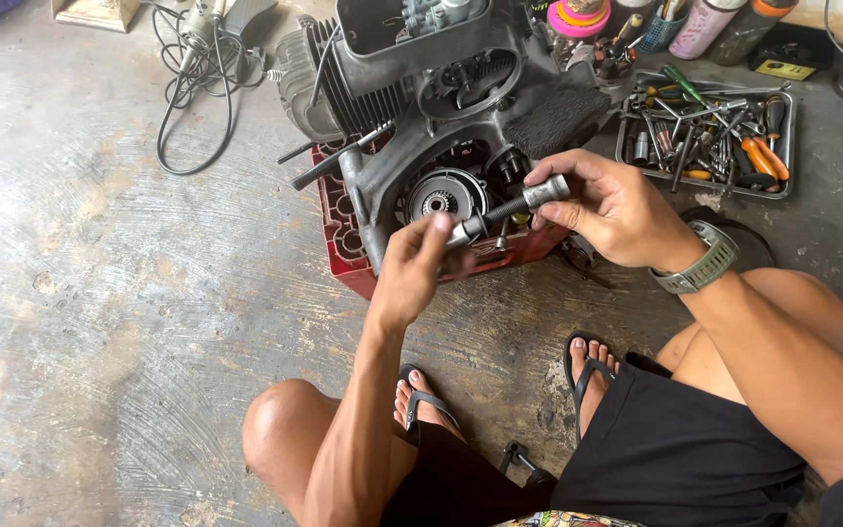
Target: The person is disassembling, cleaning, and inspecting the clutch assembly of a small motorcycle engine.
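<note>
worn grey concrete floor point(100, 322) fills the frame, person squatting at lower right. both hands hold a short dark threaded metal bolt tool with silver end pieces point(509, 208) at centre frame: left hand point(420, 262) pinches its lower end, right hand point(609, 207) closes round the upper silver end, likely steadying it. behind, a dark metal engine block point(421, 107) sits on a red plastic crate point(343, 234). metal tray of hand tools point(709, 137) upper right, within reach.

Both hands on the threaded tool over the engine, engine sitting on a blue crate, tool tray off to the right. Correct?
Not quite: the crate under the engine is red, as the head view shows. The rest holds: left hand and right hand both grip the threaded tool, and the tool tray lies to the right.
</note>
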